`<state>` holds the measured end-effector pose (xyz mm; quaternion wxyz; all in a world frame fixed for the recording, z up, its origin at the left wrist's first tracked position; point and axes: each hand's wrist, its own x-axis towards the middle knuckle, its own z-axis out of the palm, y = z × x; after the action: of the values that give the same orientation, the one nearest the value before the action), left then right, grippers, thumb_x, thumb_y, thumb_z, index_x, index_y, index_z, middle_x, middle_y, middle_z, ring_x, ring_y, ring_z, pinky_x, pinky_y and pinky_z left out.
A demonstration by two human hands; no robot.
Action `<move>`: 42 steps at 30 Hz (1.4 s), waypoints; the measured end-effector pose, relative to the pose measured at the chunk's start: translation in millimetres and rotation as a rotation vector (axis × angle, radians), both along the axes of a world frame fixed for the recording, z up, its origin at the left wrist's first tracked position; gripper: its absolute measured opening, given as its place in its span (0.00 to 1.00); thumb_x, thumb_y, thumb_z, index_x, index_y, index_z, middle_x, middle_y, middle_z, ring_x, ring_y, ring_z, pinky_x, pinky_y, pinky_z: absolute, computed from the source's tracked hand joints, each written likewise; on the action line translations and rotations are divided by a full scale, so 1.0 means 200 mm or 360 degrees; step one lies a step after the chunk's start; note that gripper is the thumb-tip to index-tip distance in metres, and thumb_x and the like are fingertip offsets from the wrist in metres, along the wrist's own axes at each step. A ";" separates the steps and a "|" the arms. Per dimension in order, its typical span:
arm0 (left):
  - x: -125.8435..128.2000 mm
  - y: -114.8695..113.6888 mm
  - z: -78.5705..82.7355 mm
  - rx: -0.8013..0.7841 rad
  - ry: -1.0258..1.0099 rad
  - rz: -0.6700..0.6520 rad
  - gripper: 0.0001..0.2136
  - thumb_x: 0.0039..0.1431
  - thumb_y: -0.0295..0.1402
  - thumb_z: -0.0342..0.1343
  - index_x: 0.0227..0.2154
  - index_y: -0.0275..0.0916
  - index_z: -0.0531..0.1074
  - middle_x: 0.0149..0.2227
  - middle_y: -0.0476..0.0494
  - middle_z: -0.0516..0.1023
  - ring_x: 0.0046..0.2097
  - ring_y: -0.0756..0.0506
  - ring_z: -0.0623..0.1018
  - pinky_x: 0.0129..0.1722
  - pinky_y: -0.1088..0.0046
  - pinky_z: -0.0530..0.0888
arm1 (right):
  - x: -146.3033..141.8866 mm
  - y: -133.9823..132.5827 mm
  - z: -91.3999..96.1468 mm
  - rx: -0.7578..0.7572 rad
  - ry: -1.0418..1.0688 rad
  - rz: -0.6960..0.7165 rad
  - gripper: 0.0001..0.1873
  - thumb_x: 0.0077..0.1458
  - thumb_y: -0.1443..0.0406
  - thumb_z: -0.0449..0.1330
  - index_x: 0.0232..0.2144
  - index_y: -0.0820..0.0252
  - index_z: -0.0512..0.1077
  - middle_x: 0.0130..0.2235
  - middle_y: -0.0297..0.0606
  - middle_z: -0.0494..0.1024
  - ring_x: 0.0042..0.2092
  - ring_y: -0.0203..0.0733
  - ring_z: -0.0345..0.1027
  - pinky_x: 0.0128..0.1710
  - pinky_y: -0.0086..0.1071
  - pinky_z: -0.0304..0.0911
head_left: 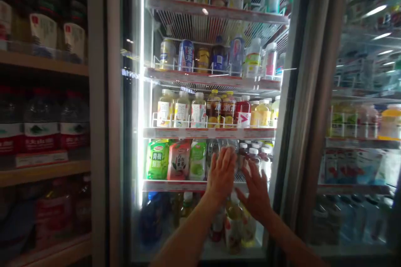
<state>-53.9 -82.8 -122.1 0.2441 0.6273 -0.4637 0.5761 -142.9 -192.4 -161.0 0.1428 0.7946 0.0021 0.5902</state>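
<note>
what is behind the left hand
Clear bottles show past the fingertips of the left hand; whatever its palm and fingers cover cannot be seen.

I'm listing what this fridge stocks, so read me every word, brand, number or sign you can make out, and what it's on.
"青梅": leftmost green pack
"百香果" and "红茶": red pack
"强爽": blue can
"冰": brown bottle
"V": red bottle
"茶": white-labelled bottle
Too small or blurred to read: shelf strips, white-capped bottles, red-labelled bottles at far left, drinks at far right. The remaining labels aren't clear enough either.
</note>
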 end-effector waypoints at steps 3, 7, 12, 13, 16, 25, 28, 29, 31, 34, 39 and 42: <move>0.04 -0.01 -0.04 0.0280 -0.0389 -0.0016 0.20 0.59 0.30 0.43 0.55 0.37 0.60 0.62 0.46 0.56 0.65 0.43 0.50 0.63 0.60 0.48 | -0.07 -0.10 0.04 0.0124 -0.0085 -0.0211 0.35 0.58 0.64 0.48 0.64 0.56 0.39 0.65 0.47 0.47 0.64 0.53 0.43 0.58 0.55 0.46; 0.29 0.44 -0.11 0.0356 -0.0373 0.0079 0.23 0.59 0.27 0.40 0.58 0.43 0.57 0.61 0.49 0.59 0.64 0.48 0.51 0.64 0.61 0.43 | -0.09 -0.15 0.04 0.0139 -0.0044 -0.0288 0.34 0.59 0.64 0.46 0.64 0.56 0.37 0.64 0.47 0.49 0.64 0.52 0.45 0.58 0.54 0.46; 0.51 0.89 -0.09 -0.0585 0.0432 0.0597 0.28 0.59 0.31 0.43 0.62 0.35 0.44 0.64 0.32 0.49 0.65 0.36 0.48 0.60 0.46 0.48 | -0.02 -0.08 -0.03 0.0355 -0.0130 -0.0283 0.39 0.59 0.60 0.47 0.64 0.61 0.30 0.65 0.51 0.39 0.65 0.60 0.35 0.55 0.60 0.48; 0.48 0.84 -0.10 -0.0544 0.0422 0.0579 0.28 0.59 0.30 0.43 0.62 0.34 0.43 0.64 0.31 0.48 0.65 0.36 0.48 0.59 0.46 0.49 | -0.01 -0.06 -0.04 0.0380 -0.0150 -0.0294 0.40 0.59 0.59 0.48 0.64 0.62 0.29 0.65 0.53 0.39 0.65 0.61 0.34 0.54 0.61 0.48; 0.31 0.49 -0.18 0.0163 -0.0100 0.0270 0.26 0.58 0.28 0.42 0.61 0.39 0.49 0.63 0.39 0.53 0.64 0.44 0.51 0.62 0.58 0.49 | 0.00 -0.06 -0.04 0.0342 -0.0146 -0.0338 0.40 0.58 0.60 0.48 0.64 0.63 0.30 0.65 0.53 0.42 0.64 0.61 0.37 0.53 0.60 0.51; 0.49 0.86 -0.32 0.0297 -0.0251 0.0401 0.26 0.60 0.29 0.43 0.61 0.44 0.48 0.63 0.44 0.54 0.65 0.46 0.47 0.63 0.56 0.41 | -0.05 -0.11 -0.03 0.0232 -0.0101 -0.0274 0.38 0.58 0.63 0.48 0.64 0.60 0.32 0.66 0.48 0.40 0.65 0.56 0.38 0.57 0.53 0.51; 0.59 1.07 -0.31 -0.0299 0.0200 0.0788 0.30 0.60 0.30 0.44 0.63 0.40 0.38 0.64 0.36 0.46 0.65 0.39 0.46 0.61 0.49 0.47 | 0.00 -0.04 -0.04 0.0377 -0.0160 -0.0318 0.40 0.58 0.62 0.48 0.64 0.63 0.30 0.66 0.51 0.38 0.65 0.59 0.35 0.56 0.57 0.50; 0.59 1.06 -0.31 -0.0350 0.0234 0.0810 0.31 0.60 0.30 0.44 0.63 0.39 0.37 0.65 0.35 0.44 0.65 0.38 0.46 0.61 0.48 0.49 | 0.01 -0.02 -0.04 0.0411 -0.0168 -0.0330 0.40 0.58 0.62 0.48 0.64 0.64 0.30 0.66 0.51 0.38 0.65 0.60 0.35 0.56 0.57 0.50; 0.53 0.92 -0.33 -0.0182 0.0092 0.0710 0.31 0.60 0.30 0.44 0.63 0.39 0.38 0.64 0.36 0.45 0.65 0.38 0.45 0.61 0.49 0.49 | 0.03 0.00 -0.03 0.0433 -0.0194 -0.0326 0.40 0.58 0.62 0.48 0.64 0.65 0.30 0.66 0.52 0.38 0.65 0.60 0.34 0.56 0.58 0.50; 0.40 0.63 -0.36 0.0431 -0.0474 0.0374 0.27 0.60 0.31 0.44 0.62 0.42 0.47 0.64 0.42 0.49 0.65 0.43 0.47 0.63 0.55 0.43 | 0.01 -0.01 -0.01 0.0384 -0.0186 -0.0273 0.39 0.57 0.63 0.48 0.64 0.64 0.32 0.66 0.50 0.39 0.65 0.59 0.35 0.57 0.56 0.49; 0.42 0.69 -0.32 0.0843 -0.0796 0.0116 0.22 0.60 0.33 0.42 0.58 0.45 0.55 0.65 0.50 0.48 0.66 0.46 0.45 0.63 0.57 0.41 | -0.08 -0.09 -0.06 0.0270 -0.0060 -0.0244 0.36 0.58 0.64 0.46 0.64 0.57 0.35 0.66 0.44 0.42 0.65 0.54 0.39 0.58 0.53 0.50; 0.57 0.97 -0.27 0.0281 -0.0296 0.0403 0.26 0.61 0.30 0.42 0.62 0.44 0.47 0.64 0.46 0.49 0.66 0.46 0.46 0.63 0.56 0.42 | -0.10 -0.08 -0.16 0.0291 -0.0010 -0.0258 0.35 0.59 0.64 0.46 0.64 0.55 0.36 0.66 0.43 0.43 0.65 0.54 0.39 0.57 0.54 0.49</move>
<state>60.8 111.9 -175.7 0.0697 0.6436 -0.4505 0.6148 -163.5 -207.8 -192.6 0.1171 0.8000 -0.1165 0.5768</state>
